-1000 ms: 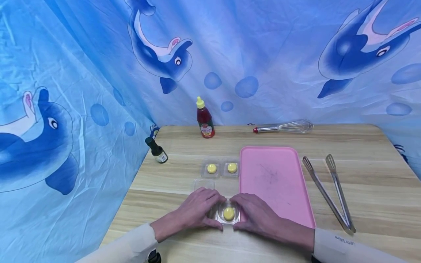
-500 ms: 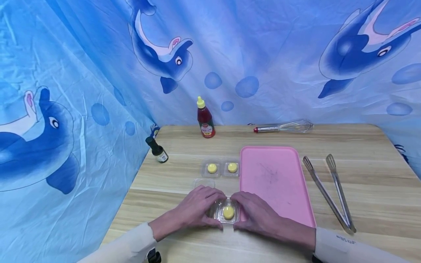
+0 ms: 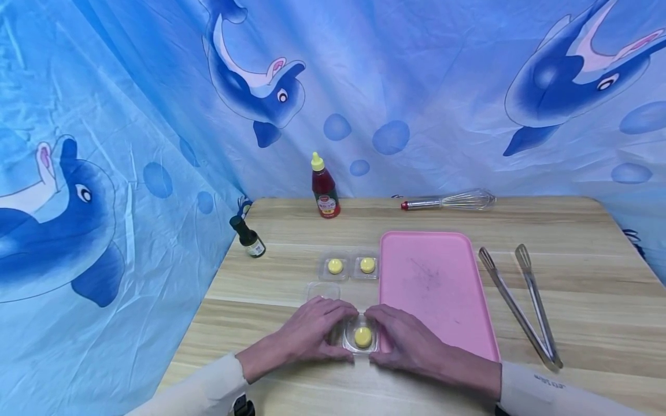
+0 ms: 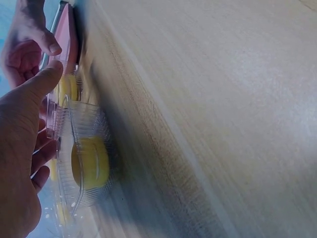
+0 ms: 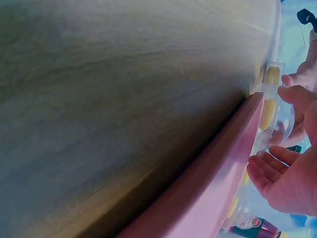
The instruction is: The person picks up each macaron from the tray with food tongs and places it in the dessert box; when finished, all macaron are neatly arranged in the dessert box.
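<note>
A clear plastic box (image 3: pixel 351 345) holding a round yellow macaron (image 3: pixel 363 337) lies on the table in front of me, against the left side of a pink tray. My left hand (image 3: pixel 318 329) grips the box area from the left, thumb at the near side and fingers at the far side. From the right, my right hand (image 3: pixel 406 338) holds it likewise, overlapping the tray. The left wrist view shows another clear box (image 4: pixel 81 119) with a yellow macaron (image 4: pixel 91 163) under my left palm, hidden in the head view. Beyond it are the farther macaron (image 4: pixel 67 89) and my right hand.
Two more boxed macarons (image 3: pixel 335 266) sit farther back, with a clear box (image 3: pixel 324 290) partly behind my left hand. The pink tray (image 3: pixel 432 277) is on the right, then open metal tongs (image 3: pixel 520 306). A whisk (image 3: pixel 450 200), sauce bottle (image 3: pixel 325 193) and small dark bottle (image 3: pixel 247 237) stand behind.
The boxed macaron between my hands has shifted slightly left, then slightly right again. Both hands stay in nearly the same place around it.
</note>
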### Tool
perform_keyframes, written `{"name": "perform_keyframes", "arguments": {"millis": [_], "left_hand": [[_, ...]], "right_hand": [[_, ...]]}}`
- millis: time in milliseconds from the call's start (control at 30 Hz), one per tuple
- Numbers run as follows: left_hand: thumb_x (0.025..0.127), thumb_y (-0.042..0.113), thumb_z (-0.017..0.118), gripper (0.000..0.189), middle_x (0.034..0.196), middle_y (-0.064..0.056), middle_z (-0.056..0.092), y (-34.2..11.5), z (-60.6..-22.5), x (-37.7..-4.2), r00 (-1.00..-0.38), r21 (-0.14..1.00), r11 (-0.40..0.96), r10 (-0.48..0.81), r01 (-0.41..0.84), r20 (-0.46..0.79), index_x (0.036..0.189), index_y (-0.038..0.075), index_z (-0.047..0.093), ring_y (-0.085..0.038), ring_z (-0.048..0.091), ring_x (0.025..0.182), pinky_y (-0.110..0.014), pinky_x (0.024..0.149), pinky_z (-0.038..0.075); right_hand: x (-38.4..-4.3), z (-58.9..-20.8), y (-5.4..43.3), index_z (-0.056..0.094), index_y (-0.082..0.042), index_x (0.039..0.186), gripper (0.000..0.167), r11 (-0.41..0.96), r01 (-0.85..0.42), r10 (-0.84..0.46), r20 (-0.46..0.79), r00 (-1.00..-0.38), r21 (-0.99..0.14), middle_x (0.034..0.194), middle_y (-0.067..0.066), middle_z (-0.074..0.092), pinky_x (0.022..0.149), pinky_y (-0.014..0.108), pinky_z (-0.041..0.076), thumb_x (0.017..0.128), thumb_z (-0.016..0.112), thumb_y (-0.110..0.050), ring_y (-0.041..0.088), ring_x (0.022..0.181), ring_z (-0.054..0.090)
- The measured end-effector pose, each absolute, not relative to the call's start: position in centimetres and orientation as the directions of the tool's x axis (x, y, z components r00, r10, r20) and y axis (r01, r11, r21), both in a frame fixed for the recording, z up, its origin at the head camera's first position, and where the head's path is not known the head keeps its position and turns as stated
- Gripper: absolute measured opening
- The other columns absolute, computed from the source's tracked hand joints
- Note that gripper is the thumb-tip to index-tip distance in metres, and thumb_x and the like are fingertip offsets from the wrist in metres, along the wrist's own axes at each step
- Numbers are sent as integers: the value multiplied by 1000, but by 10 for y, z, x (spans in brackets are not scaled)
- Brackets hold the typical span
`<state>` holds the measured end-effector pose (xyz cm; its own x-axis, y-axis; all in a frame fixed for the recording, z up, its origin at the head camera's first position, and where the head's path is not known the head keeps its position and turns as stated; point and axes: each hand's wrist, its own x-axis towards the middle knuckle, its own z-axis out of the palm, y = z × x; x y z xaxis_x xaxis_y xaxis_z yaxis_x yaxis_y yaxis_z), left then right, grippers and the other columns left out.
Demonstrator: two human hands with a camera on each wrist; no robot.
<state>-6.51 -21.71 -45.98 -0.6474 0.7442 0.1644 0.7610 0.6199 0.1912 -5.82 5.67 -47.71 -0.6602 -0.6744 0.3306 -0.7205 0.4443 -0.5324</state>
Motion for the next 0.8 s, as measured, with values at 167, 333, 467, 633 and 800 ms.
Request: {"name": "perform_keyframes", "arguments": {"millis": [167, 333, 467, 633, 800], "left_hand": [[83, 65, 83, 76, 140, 5, 65, -216, -461, -64, -652, 190, 625, 739, 757, 168, 140, 18, 62, -11, 61, 125, -32, 103, 52], [84, 59, 85, 76, 141, 4, 63, -215, -460, -62, -668, 217, 636, 731, 741, 139, 142, 17, 60, -10, 63, 118, -31, 101, 54], [84, 59, 84, 76, 141, 5, 62, -214, -459, -61, -679, 224, 646, 724, 730, 122, 143, 18, 59, -10, 63, 115, -31, 101, 54], [84, 60, 84, 76, 142, 5, 62, -215, -458, -60, -684, 223, 652, 720, 725, 120, 143, 19, 59, -10, 63, 118, -34, 105, 53], [82, 62, 85, 78, 142, 3, 62, -216, -458, -59, -692, 226, 659, 713, 717, 117, 142, 19, 60, -14, 61, 125, -39, 109, 52]], "right_hand": [[-58, -476, 57, 63, 2, 137, 77, 444, -711, -666, 330, -669, -545, 136, 13, 68, 107, 45, 56, 73, 98, -24, 28, 123, 67], [-59, -477, 56, 63, 1, 137, 77, 451, -698, -665, 312, -678, -556, 136, 10, 66, 107, 44, 56, 73, 97, -23, 26, 123, 66], [-59, -478, 55, 62, 0, 138, 80, 454, -706, -669, 316, -673, -543, 137, 10, 65, 108, 44, 55, 71, 98, -25, 26, 124, 65], [-60, -478, 55, 62, 0, 138, 82, 453, -716, -670, 326, -666, -532, 135, 10, 66, 108, 43, 56, 69, 100, -25, 25, 123, 65], [-59, -477, 53, 63, 0, 137, 82, 458, -705, -669, 312, -675, -542, 136, 10, 66, 108, 44, 56, 69, 100, -25, 25, 123, 65]]}}
